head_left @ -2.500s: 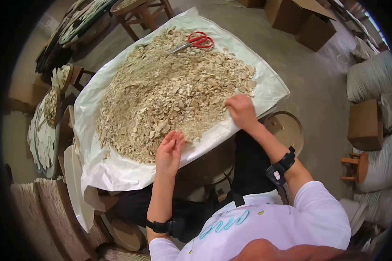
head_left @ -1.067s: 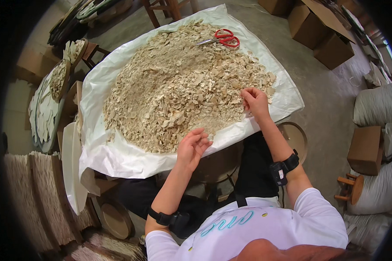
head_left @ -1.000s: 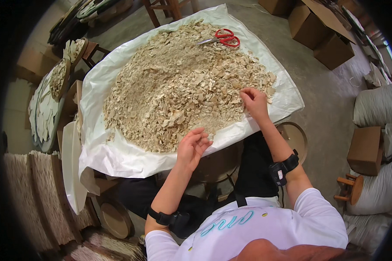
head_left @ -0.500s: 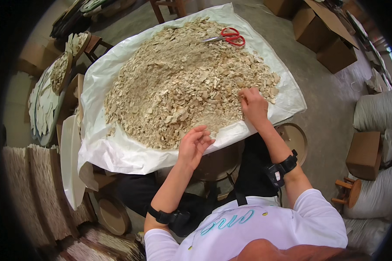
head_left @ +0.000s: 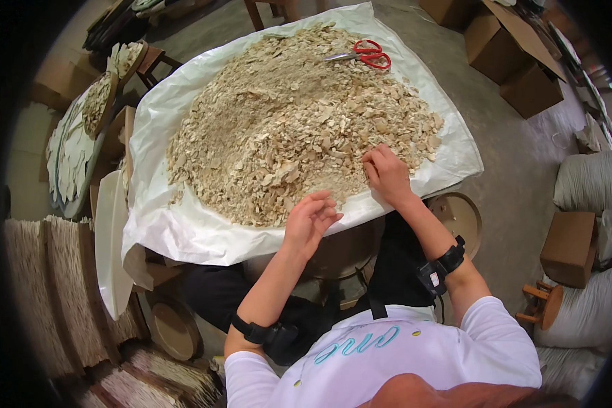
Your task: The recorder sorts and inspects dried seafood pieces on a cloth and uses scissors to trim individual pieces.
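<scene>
The head view looks down on a person in a white shirt (head_left: 455,353) and black trousers (head_left: 217,289), with a big heap of pale flakes (head_left: 251,149) in front. The heap lies on a white sheet (head_left: 190,238). The sheet is wrinkly, and its near edge hangs down by the person's legs. What holds it up is mostly hidden under it. The bigger flakes are on the near side and the right, and much finer bits lie on the left and far side.

The left hand (head_left: 311,221) is by the near edge of the heap. Its grip is loose: the fingers bend softly, the thumb is apart from them, and I see nothing in it. The right hand (head_left: 389,175) is over the near right part of the heap. Its grip is bunched, with the fingertips pointing at the flakes. I can't tell if it pinches a flake. Each forearm wears a black band (head_left: 449,258).

A pair of scissors (head_left: 355,55) with red handles lies on the far side of the heap, well apart from both hands. Its blades point left.

Over to the right I see a small wooden stool (head_left: 554,306), a brown box (head_left: 568,248) and a puffy white sack (head_left: 591,180). Over to the left there are flat white pieces (head_left: 71,160) on a tray, and tall rough stacks (head_left: 30,292) nearer the person.
</scene>
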A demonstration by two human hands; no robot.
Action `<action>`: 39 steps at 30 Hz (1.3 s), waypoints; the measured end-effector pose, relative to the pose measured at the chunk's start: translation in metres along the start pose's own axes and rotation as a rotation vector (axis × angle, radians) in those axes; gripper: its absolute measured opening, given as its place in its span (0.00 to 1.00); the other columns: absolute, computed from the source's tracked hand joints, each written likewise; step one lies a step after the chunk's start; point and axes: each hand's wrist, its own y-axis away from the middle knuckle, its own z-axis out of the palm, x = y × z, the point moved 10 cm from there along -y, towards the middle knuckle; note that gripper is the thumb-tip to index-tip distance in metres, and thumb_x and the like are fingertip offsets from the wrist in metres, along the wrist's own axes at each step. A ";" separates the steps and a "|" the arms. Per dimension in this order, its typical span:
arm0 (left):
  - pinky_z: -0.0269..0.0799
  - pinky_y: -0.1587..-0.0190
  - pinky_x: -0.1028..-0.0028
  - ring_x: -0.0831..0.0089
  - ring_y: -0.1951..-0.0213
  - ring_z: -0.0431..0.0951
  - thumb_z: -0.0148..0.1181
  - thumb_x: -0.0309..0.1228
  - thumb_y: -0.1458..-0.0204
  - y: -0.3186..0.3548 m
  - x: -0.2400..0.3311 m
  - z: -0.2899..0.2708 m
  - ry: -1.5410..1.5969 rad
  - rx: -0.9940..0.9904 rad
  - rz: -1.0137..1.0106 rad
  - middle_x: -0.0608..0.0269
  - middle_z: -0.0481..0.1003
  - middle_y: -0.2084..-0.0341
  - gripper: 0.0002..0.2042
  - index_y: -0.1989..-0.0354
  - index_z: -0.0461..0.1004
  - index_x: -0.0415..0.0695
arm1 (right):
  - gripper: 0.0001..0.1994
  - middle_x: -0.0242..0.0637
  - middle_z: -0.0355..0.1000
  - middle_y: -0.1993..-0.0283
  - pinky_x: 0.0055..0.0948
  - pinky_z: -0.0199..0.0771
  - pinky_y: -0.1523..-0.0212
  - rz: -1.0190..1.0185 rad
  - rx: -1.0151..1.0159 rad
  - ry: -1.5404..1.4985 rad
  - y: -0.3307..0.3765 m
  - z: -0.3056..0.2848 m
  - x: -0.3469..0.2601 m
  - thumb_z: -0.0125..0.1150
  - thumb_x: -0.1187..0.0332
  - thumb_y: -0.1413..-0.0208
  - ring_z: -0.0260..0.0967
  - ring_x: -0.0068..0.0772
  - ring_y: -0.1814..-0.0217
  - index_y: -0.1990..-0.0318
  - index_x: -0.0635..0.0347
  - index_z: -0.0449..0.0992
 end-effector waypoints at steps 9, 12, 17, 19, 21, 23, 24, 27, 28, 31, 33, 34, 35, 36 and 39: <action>0.70 0.60 0.67 0.73 0.72 0.71 0.43 0.22 0.51 0.000 -0.002 0.004 -0.003 -0.033 -0.005 0.59 0.70 0.72 0.10 0.60 0.64 0.36 | 0.01 0.36 0.63 0.73 0.32 0.66 0.75 -0.109 -0.086 0.086 0.001 0.017 -0.016 0.55 0.72 0.58 0.65 0.39 0.74 0.76 0.56 0.71; 0.71 0.60 0.67 0.73 0.72 0.72 0.43 0.23 0.50 0.000 -0.002 0.002 0.002 -0.035 -0.002 0.59 0.70 0.72 0.10 0.60 0.64 0.36 | 0.03 0.33 0.65 0.76 0.28 0.65 0.76 -0.024 0.061 -0.041 0.002 -0.001 -0.007 0.56 0.70 0.56 0.65 0.33 0.76 0.73 0.58 0.72; 0.70 0.58 0.66 0.70 0.67 0.72 0.42 0.25 0.48 0.002 -0.001 0.007 -0.036 -0.030 0.007 0.56 0.70 0.69 0.10 0.59 0.63 0.35 | 0.08 0.27 0.67 0.80 0.15 0.57 0.84 0.815 -0.212 -1.058 0.041 0.041 0.030 0.56 0.69 0.53 0.58 0.12 0.83 0.67 0.64 0.73; 0.69 0.56 0.66 0.67 0.61 0.71 0.41 0.28 0.46 0.002 -0.003 0.012 -0.005 -0.007 -0.013 0.54 0.69 0.65 0.11 0.59 0.63 0.34 | 0.07 0.28 0.67 0.78 0.13 0.54 0.86 0.767 -0.225 -1.071 0.046 0.041 0.006 0.56 0.70 0.53 0.57 0.11 0.84 0.68 0.62 0.74; 0.69 0.55 0.66 0.66 0.59 0.70 0.40 0.29 0.46 -0.002 -0.008 0.010 0.025 -0.026 -0.020 0.53 0.68 0.64 0.12 0.58 0.63 0.33 | 0.05 0.27 0.66 0.77 0.14 0.58 0.82 0.502 -0.284 -0.872 0.041 0.034 -0.023 0.56 0.71 0.53 0.59 0.14 0.80 0.68 0.61 0.72; 0.68 0.54 0.66 0.65 0.58 0.70 0.40 0.30 0.46 -0.004 -0.011 0.010 0.055 -0.047 -0.031 0.53 0.68 0.63 0.13 0.58 0.63 0.33 | 0.05 0.29 0.65 0.74 0.16 0.60 0.79 0.066 -0.273 -0.580 0.032 0.018 -0.063 0.56 0.72 0.55 0.61 0.17 0.78 0.69 0.60 0.72; 0.68 0.54 0.66 0.65 0.58 0.70 0.40 0.30 0.46 -0.003 -0.011 0.005 0.077 -0.018 -0.030 0.53 0.68 0.63 0.13 0.58 0.63 0.33 | 0.05 0.29 0.65 0.74 0.16 0.60 0.79 0.069 -0.269 -0.576 0.031 0.015 -0.063 0.56 0.72 0.55 0.61 0.17 0.78 0.69 0.60 0.72; 0.69 0.55 0.66 0.66 0.60 0.70 0.41 0.30 0.46 -0.002 -0.012 -0.004 0.081 0.042 -0.039 0.53 0.68 0.64 0.13 0.58 0.63 0.33 | 0.05 0.37 0.67 0.73 0.26 0.65 0.74 0.143 -0.109 -0.397 0.021 0.001 -0.036 0.56 0.74 0.59 0.66 0.34 0.73 0.71 0.59 0.72; 0.69 0.55 0.66 0.66 0.61 0.71 0.41 0.30 0.46 -0.002 -0.013 -0.007 0.064 0.074 -0.050 0.54 0.68 0.64 0.12 0.58 0.63 0.33 | 0.05 0.37 0.66 0.73 0.28 0.65 0.73 0.112 -0.050 -0.223 0.018 -0.004 -0.019 0.56 0.73 0.58 0.66 0.35 0.72 0.71 0.58 0.73; 0.69 0.55 0.66 0.67 0.63 0.71 0.42 0.30 0.46 0.000 -0.011 -0.004 0.062 0.061 -0.052 0.55 0.68 0.66 0.12 0.59 0.63 0.33 | 0.04 0.36 0.66 0.73 0.31 0.66 0.72 0.114 0.009 0.070 0.013 -0.015 0.021 0.56 0.71 0.58 0.66 0.37 0.70 0.71 0.57 0.73; 0.69 0.56 0.66 0.67 0.64 0.71 0.42 0.30 0.46 0.000 -0.012 -0.003 0.059 0.055 -0.048 0.55 0.68 0.67 0.12 0.59 0.63 0.33 | 0.04 0.35 0.65 0.74 0.32 0.66 0.72 0.146 0.010 0.193 0.007 -0.018 0.030 0.55 0.70 0.57 0.66 0.37 0.69 0.72 0.56 0.73; 0.69 0.56 0.67 0.67 0.64 0.71 0.42 0.30 0.46 0.000 -0.012 -0.002 0.053 0.048 -0.044 0.55 0.68 0.68 0.12 0.59 0.64 0.33 | 0.04 0.35 0.65 0.74 0.33 0.66 0.72 0.104 0.031 0.164 0.004 -0.018 0.027 0.55 0.70 0.57 0.66 0.37 0.70 0.72 0.55 0.73; 0.69 0.56 0.67 0.67 0.64 0.71 0.42 0.30 0.46 -0.001 -0.012 -0.003 0.053 0.050 -0.045 0.55 0.68 0.68 0.12 0.59 0.64 0.33 | 0.04 0.34 0.65 0.74 0.33 0.66 0.73 0.063 0.054 0.133 0.001 -0.017 0.021 0.56 0.70 0.57 0.66 0.37 0.70 0.72 0.54 0.73; 0.69 0.56 0.66 0.67 0.64 0.71 0.42 0.30 0.46 -0.002 -0.012 -0.003 0.050 0.044 -0.047 0.55 0.68 0.68 0.12 0.60 0.64 0.34 | 0.04 0.34 0.65 0.74 0.33 0.66 0.73 0.064 0.053 0.132 -0.001 -0.014 0.019 0.56 0.70 0.57 0.66 0.37 0.70 0.72 0.54 0.73; 0.69 0.56 0.66 0.67 0.65 0.71 0.42 0.30 0.46 -0.002 -0.012 -0.004 0.046 0.041 -0.050 0.56 0.68 0.69 0.12 0.60 0.64 0.34 | 0.04 0.33 0.66 0.74 0.32 0.66 0.73 0.045 0.033 0.236 -0.004 -0.005 0.013 0.57 0.69 0.58 0.67 0.35 0.70 0.71 0.53 0.74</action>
